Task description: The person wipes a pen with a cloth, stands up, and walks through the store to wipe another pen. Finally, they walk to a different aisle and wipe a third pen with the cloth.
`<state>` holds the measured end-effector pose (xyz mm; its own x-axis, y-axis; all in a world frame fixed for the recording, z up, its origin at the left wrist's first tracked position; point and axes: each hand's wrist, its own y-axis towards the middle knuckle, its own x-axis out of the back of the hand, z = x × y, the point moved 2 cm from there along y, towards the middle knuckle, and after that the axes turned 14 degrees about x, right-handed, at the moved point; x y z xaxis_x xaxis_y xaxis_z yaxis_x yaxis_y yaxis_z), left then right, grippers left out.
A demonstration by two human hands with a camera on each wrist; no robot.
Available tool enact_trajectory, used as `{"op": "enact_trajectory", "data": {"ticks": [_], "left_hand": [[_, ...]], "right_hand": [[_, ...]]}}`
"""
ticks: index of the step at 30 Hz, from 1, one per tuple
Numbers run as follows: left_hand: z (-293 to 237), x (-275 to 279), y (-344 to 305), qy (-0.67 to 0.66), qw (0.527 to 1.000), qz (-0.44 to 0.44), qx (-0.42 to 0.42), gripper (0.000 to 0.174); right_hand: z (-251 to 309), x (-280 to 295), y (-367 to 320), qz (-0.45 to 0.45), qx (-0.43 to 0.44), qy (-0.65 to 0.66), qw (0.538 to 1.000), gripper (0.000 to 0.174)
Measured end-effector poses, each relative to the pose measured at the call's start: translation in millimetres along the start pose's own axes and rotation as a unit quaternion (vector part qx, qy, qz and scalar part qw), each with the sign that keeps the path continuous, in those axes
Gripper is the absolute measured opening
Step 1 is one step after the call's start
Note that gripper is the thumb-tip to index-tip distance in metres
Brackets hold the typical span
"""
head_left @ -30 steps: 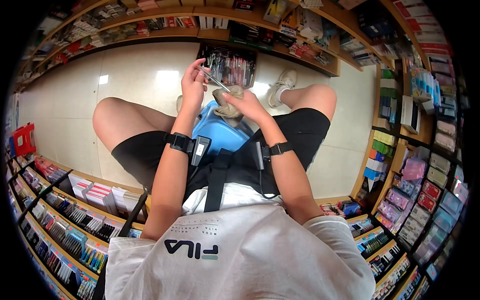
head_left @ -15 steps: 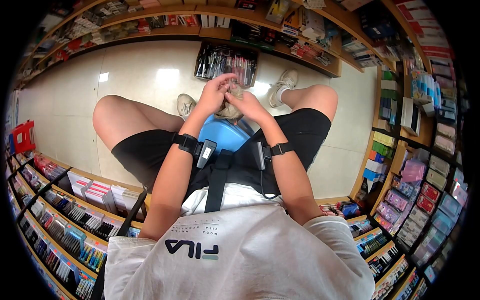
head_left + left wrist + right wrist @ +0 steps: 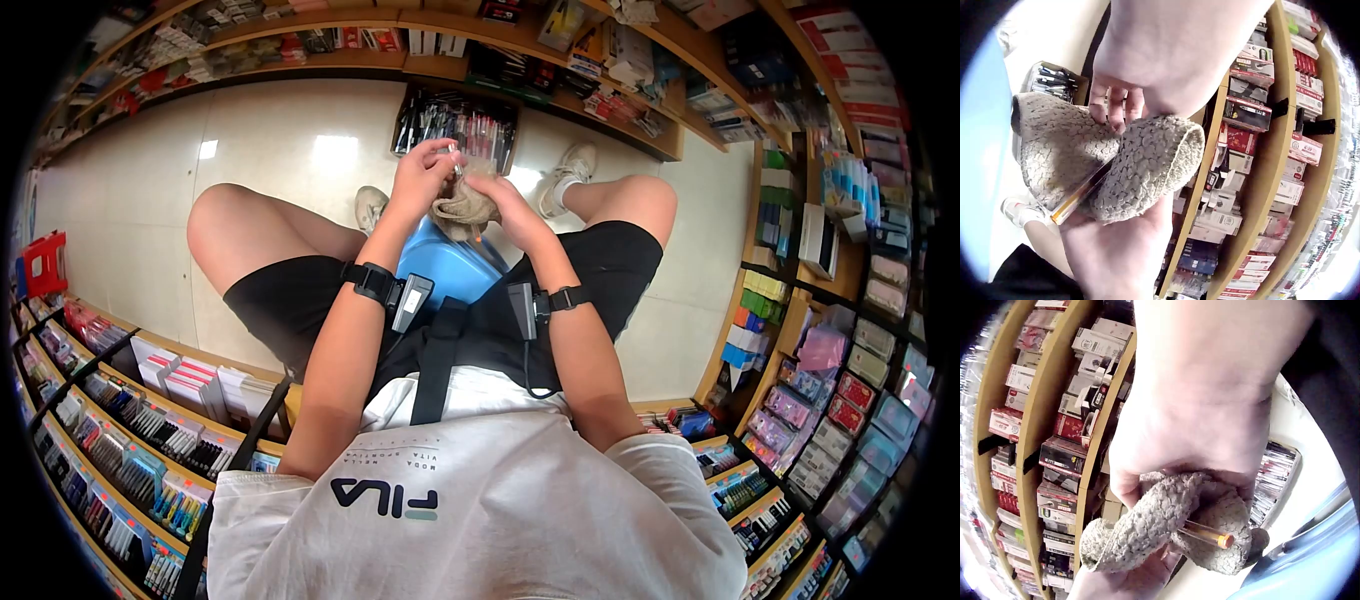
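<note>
In the head view, the left hand (image 3: 420, 182) pinches the upper end of a slim clear pen (image 3: 455, 158). The right hand (image 3: 515, 212) grips a crumpled grey-beige textured cloth (image 3: 465, 208) wrapped around the pen's middle. An orange pen end sticks out of the cloth (image 3: 1147, 165) in the left wrist view, above the right palm (image 3: 1116, 253). In the right wrist view, the same pen end (image 3: 1225, 540) pokes out between folds of cloth (image 3: 1154, 519) below the right hand (image 3: 1191, 425); part of the left hand (image 3: 1129, 581) shows beneath. The cloth hides the pen's middle.
A box of pens (image 3: 407, 133) stands on the floor just beyond the hands. Below them is a blue plastic object (image 3: 445, 268) between the legs. Stocked shelves (image 3: 590, 95) surround the seated person, and a red item (image 3: 45, 262) is at far left.
The left hand has come down and right to the cloth, bringing the pen into it. The cloth is now around the pen, with the orange end showing below.
</note>
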<state>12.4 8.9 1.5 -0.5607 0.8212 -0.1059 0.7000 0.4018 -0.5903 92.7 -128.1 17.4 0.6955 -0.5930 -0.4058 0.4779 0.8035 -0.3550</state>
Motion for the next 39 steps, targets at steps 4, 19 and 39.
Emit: {"op": "enact_trajectory", "data": {"ticks": [4,19,39], "left_hand": [[-3.9,2.2,-2.9,-0.025,1.0,0.011,0.01,0.036],[11.9,-6.6,1.7,0.019,0.999,0.025,0.011,0.02],[-3.4,-14.7,-15.4,0.038,0.985,0.119,0.115,0.027]], "right_hand": [[-1.3,-0.8,-1.1,0.021,0.028,-0.042,0.999,0.041],[-0.5,11.7,5.1,-0.115,0.116,-0.14,0.977,0.042],[-1.1,28.3,8.2,-0.179,0.154,-0.058,0.97,0.048]]}}
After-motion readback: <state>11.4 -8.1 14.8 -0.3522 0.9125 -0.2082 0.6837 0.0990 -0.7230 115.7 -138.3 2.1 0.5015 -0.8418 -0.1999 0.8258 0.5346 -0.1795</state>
